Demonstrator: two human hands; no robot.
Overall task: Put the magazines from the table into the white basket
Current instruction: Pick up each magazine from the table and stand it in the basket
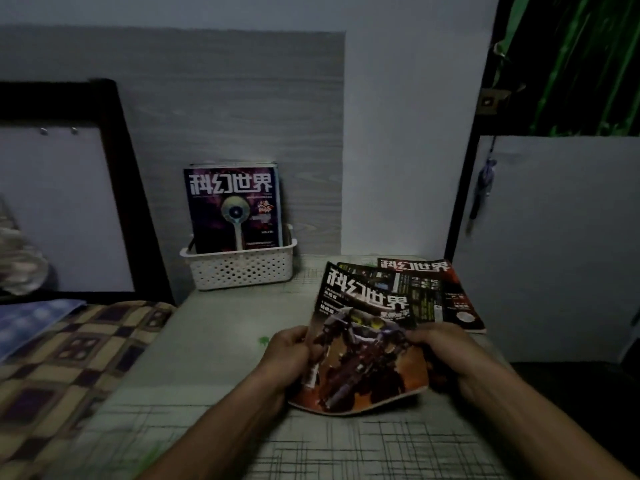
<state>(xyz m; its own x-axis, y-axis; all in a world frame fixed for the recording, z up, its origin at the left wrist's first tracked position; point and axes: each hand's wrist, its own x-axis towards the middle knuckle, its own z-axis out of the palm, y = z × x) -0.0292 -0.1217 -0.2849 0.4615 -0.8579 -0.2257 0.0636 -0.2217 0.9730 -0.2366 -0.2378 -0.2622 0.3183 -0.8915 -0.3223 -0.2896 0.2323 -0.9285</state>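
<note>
The room is dim from where I'm watching: a pale wall behind, a grey wood-grain panel (225, 109) against it, and a desk (214, 348) covered in a light cloth with scratchy dark line patterns. At the back of the desk, touching the panel, stands the white basket (240, 268), perforated along its sides. One magazine (233, 207) already stands upright in it, its purple cover facing me, leaning back against the panel.

Nearer to me and to the right, I see both hands on a magazine with a robot on an orange cover (363, 341). My left hand (289, 355) grips its left edge, fingers curled around it, and my right hand (438, 348) grasps the right edge the same way, thumb on the cover. The magazine bows upward along its lower edge, so that part is raised off the desk; I cannot tell whether its far end is touching the pile beneath.

Behind it lie two more magazines fanned on the desk: a dark one with green print (415, 296) partly under the held copy, and a red-cornered one (457, 299) furthest right, near the desk's edge.

To the left, a bed with a checked brown and purple cover (69, 358) runs alongside the desk, and a dark-framed board (114, 161) leans on the wall. A green-patterned curtain (571, 64) hangs at upper right.
</note>
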